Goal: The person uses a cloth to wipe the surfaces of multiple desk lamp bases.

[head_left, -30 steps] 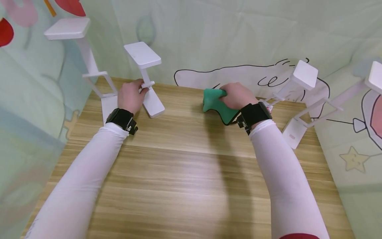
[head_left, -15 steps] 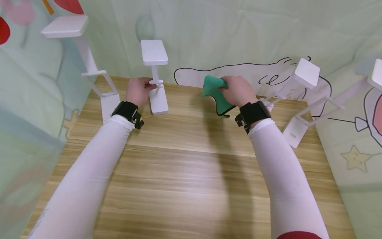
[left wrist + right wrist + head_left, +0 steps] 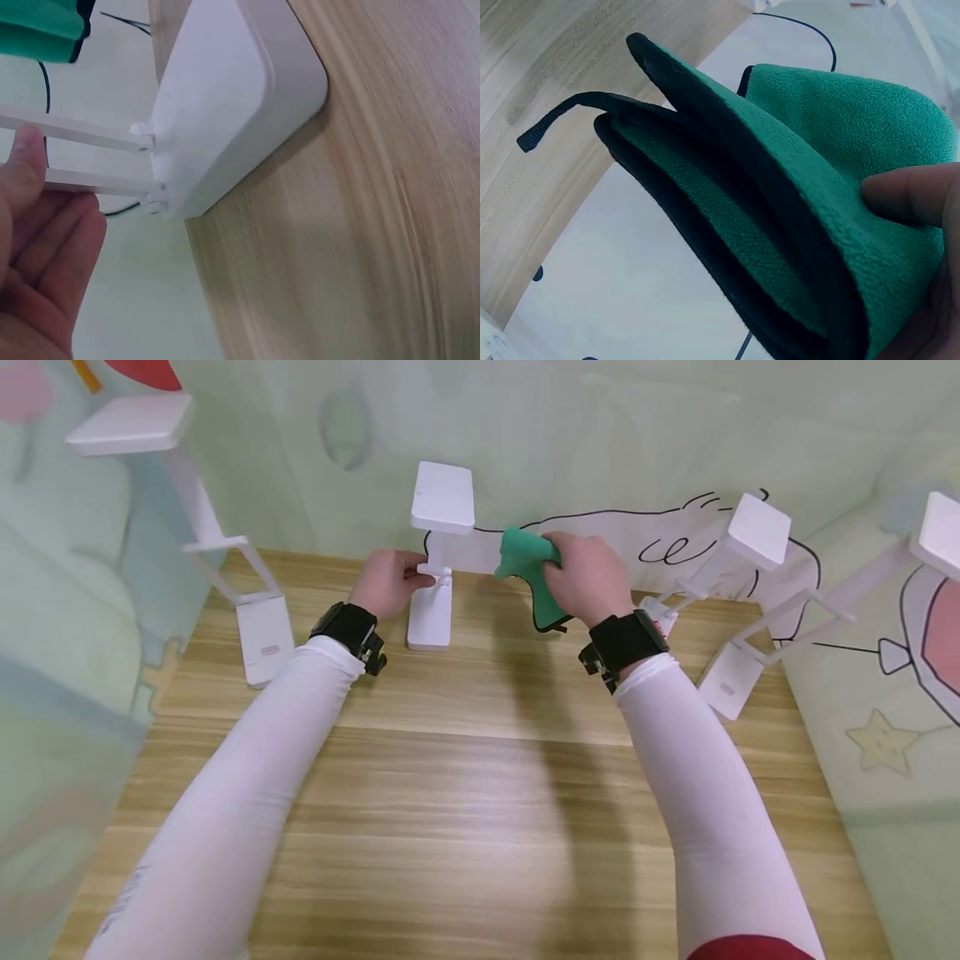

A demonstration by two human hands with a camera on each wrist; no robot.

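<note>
My left hand (image 3: 386, 583) grips a white desk lamp (image 3: 430, 622) low on its stem, just above the base, at the table's back edge. In the left wrist view, the thumb and fingers of the left hand (image 3: 45, 255) pinch one of two thin white support bars (image 3: 97, 184) of the lamp, whose base (image 3: 217, 90) rests on the wood. My right hand (image 3: 596, 578) holds a folded green cloth (image 3: 522, 556) raised to the right of that lamp. In the right wrist view, the cloth (image 3: 840, 120) shows black edging and a black hanging loop (image 3: 555, 112).
Another white lamp (image 3: 266, 639) stands at the left. Two more white lamps, one at the back right (image 3: 759, 531) and one near the right edge (image 3: 727, 681), stand beyond my right arm. Printed curtains (image 3: 540, 435) enclose the wooden table (image 3: 450, 793).
The left hand has shifted rightward together with the lamp, which has turned to face forward and now stands closer to the cloth. The right hand has lifted the cloth slightly.
</note>
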